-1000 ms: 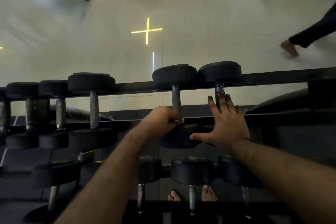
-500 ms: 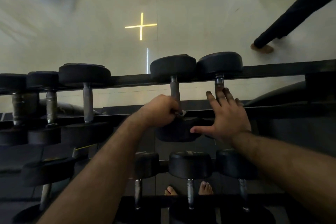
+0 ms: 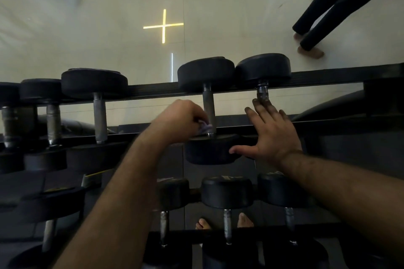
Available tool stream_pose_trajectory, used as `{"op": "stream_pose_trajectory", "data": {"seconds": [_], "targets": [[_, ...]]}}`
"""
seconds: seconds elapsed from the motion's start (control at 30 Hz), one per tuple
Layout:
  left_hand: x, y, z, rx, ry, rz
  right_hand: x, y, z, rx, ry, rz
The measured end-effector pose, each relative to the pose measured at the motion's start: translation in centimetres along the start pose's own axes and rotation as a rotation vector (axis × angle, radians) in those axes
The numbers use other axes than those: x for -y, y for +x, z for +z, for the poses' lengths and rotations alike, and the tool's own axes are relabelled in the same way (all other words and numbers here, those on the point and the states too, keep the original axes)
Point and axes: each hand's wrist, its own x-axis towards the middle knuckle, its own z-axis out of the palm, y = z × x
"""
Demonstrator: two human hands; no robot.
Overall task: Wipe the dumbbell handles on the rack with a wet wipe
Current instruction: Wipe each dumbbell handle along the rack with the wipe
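Floor: pale, glossy floor [image 3: 109, 28] spreads beyond both hands, with a lit yellow cross [image 3: 163, 26] reflected on it past the left hand.
Rack: black rack [image 3: 328, 76] with its top rail running across just beyond the fingertips; a lower tier of dumbbells sits under the forearms.
Left hand: left hand [image 3: 177, 121] curled into a fist, pinching a crumpled wet wipe [image 3: 204, 128] against the low end of a steel handle.
Dumbbell handle: dumbbell handle [image 3: 208, 111] stands just right of the left knuckles, between its two black heads, and the wipe touches it near the nearer head.
Right hand: right hand [image 3: 273, 133] flat with fingers spread and straight, laid over the neighbouring dumbbell [image 3: 262, 70]; its thumb reaches left to the nearer head of the wiped one. It grips nothing.
Other dumbbells: three more dumbbells [image 3: 94, 83] rest on the top tier well left of the left hand.
Room: another person's dark-trousered legs [image 3: 341, 2] and bare feet stand on the floor far beyond the right hand; the wearer's own toes [image 3: 203, 224] show below the rack between the forearms.
Writing: faint marks on the lower dumbbell heads, too dim to read.
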Motion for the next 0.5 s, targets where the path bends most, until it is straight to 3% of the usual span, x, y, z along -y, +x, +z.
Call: {"op": "stream_pose_trajectory", "data": {"seconds": [0.07,0.17,0.37,0.43,0.5], "targets": [[0.8,-0.3,0.6,-0.069,-0.018,-0.153,0.0,0.0,-0.1,-0.004,0.002,-0.004],[-0.2,0.0,3.0,0.049,0.006,-0.286,0.2,-0.1,-0.2,-0.001,0.003,0.004],[-4.3,0.7,0.8,0.138,-0.233,0.062,0.3,0.1,0.2,0.024,-0.031,0.015],[-5.6,1.8,1.1,0.071,-0.231,0.084,0.3,0.2,0.3,0.019,-0.055,0.013],[-5.7,2.4,2.1,0.109,-0.187,0.097,0.3,0.0,0.3,0.007,-0.048,0.011]]}}
